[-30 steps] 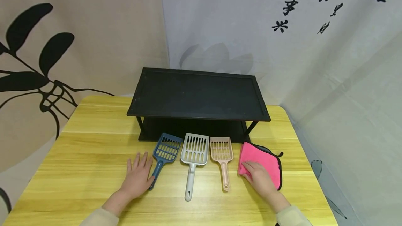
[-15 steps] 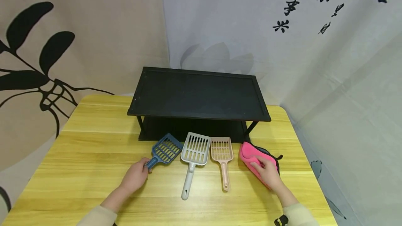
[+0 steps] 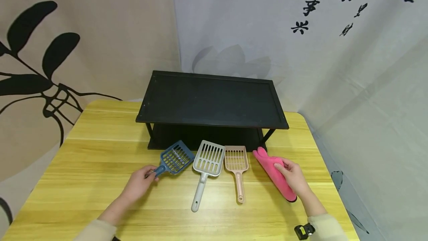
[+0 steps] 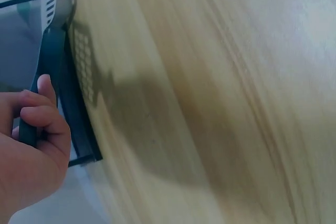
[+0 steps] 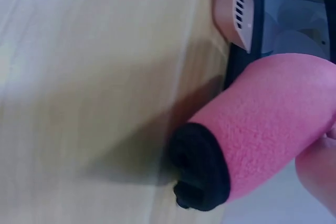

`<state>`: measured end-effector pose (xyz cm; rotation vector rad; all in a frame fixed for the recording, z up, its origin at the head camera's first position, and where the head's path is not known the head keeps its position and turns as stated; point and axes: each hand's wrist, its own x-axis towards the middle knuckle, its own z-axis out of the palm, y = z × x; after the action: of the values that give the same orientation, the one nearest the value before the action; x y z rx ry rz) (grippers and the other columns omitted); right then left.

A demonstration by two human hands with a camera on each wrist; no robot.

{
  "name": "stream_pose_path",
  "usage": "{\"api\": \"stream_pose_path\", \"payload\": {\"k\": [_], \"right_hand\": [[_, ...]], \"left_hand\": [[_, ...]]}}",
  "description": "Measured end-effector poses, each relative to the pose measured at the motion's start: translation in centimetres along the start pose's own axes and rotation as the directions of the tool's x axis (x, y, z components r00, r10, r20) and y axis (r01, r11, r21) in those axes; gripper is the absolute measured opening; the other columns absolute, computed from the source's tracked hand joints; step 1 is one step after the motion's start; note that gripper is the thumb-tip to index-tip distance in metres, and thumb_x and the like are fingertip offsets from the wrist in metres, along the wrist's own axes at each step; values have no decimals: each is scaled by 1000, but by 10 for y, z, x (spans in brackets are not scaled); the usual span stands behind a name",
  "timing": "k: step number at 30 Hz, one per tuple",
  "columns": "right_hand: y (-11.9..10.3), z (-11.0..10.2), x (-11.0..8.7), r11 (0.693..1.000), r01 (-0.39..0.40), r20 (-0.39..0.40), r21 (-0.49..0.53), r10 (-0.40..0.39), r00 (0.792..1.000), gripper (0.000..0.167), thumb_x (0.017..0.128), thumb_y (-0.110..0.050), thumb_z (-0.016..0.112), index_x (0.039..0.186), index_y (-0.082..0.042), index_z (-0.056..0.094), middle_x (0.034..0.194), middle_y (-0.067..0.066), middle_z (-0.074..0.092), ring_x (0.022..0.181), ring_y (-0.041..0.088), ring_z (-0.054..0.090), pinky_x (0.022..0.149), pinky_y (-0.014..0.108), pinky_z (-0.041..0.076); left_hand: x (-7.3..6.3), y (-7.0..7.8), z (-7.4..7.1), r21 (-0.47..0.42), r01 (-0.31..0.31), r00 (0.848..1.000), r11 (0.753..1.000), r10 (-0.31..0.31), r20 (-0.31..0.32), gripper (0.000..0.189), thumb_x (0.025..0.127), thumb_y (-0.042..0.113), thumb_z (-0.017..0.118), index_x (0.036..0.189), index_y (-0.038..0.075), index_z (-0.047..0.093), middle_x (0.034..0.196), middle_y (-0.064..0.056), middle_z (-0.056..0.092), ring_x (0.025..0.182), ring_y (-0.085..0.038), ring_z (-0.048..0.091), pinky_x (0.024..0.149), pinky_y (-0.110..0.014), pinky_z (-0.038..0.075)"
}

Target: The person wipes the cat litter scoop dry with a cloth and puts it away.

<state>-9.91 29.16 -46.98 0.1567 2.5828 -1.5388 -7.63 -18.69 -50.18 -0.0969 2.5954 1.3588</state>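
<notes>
My left hand (image 3: 138,185) grips the handle of a dark blue slotted litter scoop (image 3: 161,170), whose head points to the back right, near the grey scoop. In the left wrist view, curled fingers (image 4: 47,116) wrap the blue handle, and the scoop stands over its own shadow. On the right, my right hand (image 3: 295,179) holds a pink cloth (image 3: 275,174) with black edging, folded into a long, narrow bundle. The right wrist view shows the cloth's rounded fold and black end up close, with only part of the hand visible at the edge.
A light grey litter scoop (image 3: 202,178) and a smaller peach one (image 3: 239,177) lie side by side between my hands, handles toward me. Behind them stands a black two-tier shelf (image 3: 214,99) on the wooden table (image 3: 83,181). Printed curtains (image 3: 227,21) hang behind.
My left hand has gone from lying flat beside the blue scoop to gripping its handle, which swung left. My right hand has folded the pink cloth narrower. The grey scoop has turned slightly.
</notes>
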Motion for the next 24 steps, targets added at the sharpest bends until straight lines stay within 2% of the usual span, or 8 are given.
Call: {"api": "stream_pose_path", "payload": {"k": [9, 16, 24], "right_hand": [[-22, -10, -1, 995, -89, -18, 35, 90, 996, 42, 94, -28, 57, 121, 5, 56, 78, -12, 64, 65, 1, 57, 61, 20, 50], [-41, -11, -4, 986, -114, -42, 123, 120, 992, 47, 94, -29, 57, 125, 6, 53, 75, -16, 63, 67, 2, 61, 63, 22, 53], [-67, -5, -8, 985, -122, -118, 122, 136, 984, 46, 91, -30, 61, 121, 5, 56, 83, -12, 61, 72, 4, 59, 66, 20, 51]], "left_hand": [[-5, 8, -14, -135, -10, 996, 991, 22, 88, 28, 95, 15, 53, 111, -6, 61, 82, -12, 67, 45, -2, 34, 41, -19, 31], [-2, 32, -16, -137, -30, 988, 990, 51, 149, 25, 94, 15, 53, 107, -4, 64, 81, -10, 67, 44, -4, 33, 40, -18, 29], [2, 60, -8, -129, -36, 975, 991, 63, 212, 21, 94, 13, 54, 103, -1, 66, 75, -2, 66, 48, -7, 34, 42, -19, 29]]}}
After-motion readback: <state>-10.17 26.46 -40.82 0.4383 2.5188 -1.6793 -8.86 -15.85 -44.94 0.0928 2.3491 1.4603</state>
